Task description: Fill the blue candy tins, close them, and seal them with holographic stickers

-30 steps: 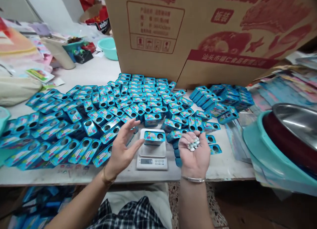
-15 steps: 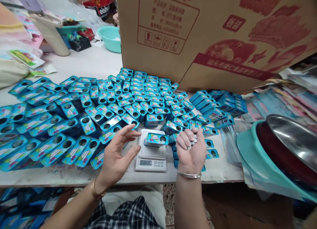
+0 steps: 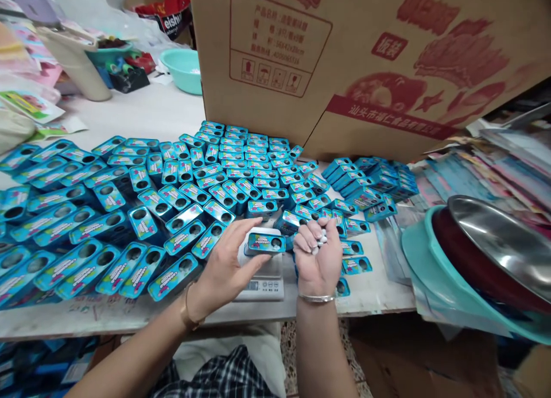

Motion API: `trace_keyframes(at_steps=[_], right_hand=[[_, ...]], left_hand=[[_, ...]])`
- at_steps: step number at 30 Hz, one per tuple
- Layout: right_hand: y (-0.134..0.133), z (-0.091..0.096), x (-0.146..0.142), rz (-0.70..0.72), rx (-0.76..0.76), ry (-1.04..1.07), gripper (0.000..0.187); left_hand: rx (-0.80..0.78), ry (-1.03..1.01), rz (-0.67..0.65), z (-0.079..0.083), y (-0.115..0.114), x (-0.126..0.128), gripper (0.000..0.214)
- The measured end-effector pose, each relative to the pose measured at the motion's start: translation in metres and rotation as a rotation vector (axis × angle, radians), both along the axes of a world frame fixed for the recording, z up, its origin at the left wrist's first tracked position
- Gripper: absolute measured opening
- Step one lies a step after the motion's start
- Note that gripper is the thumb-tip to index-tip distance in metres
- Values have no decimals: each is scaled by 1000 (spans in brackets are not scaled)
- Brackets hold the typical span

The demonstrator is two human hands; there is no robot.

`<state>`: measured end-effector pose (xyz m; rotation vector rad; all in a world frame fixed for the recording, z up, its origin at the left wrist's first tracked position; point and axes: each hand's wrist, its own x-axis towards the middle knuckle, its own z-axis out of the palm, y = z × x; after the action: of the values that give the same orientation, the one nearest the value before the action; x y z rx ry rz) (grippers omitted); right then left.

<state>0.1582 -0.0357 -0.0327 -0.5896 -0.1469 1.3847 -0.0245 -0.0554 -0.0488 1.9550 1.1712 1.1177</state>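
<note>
The tin (image 3: 263,243) on the scale (image 3: 272,290) is loosely bracketed by the spread left hand (image 3: 226,261), contact unclear; pellets (image 3: 319,244) are clasped in the right hand (image 3: 316,269), best curled snugly against spills.

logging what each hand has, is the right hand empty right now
No, the right hand is curled around several small white pieces.
</note>
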Motion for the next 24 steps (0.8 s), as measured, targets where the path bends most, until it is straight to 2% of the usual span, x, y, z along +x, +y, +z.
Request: trace_keyframes(at_steps=[8, 13, 16, 20, 24], right_hand=[[5, -1, -10, -43, -46, -36, 29], [10, -3, -23, -114, 3, -205, 30], [12, -4, -27, -138, 10, -235, 32], [15, -6, -22, -93, -9, -134, 32], [12, -4, -5, -10, -1, 50, 29]], left_hand=[[65, 188, -81, -12, 11, 14, 68], [92, 255, -88, -17, 21, 23, 61], [82, 242, -101, -20, 25, 27, 52], [75, 205, -105, -25, 26, 29, 42], [73, 184, -107, -20, 21, 22, 55]])
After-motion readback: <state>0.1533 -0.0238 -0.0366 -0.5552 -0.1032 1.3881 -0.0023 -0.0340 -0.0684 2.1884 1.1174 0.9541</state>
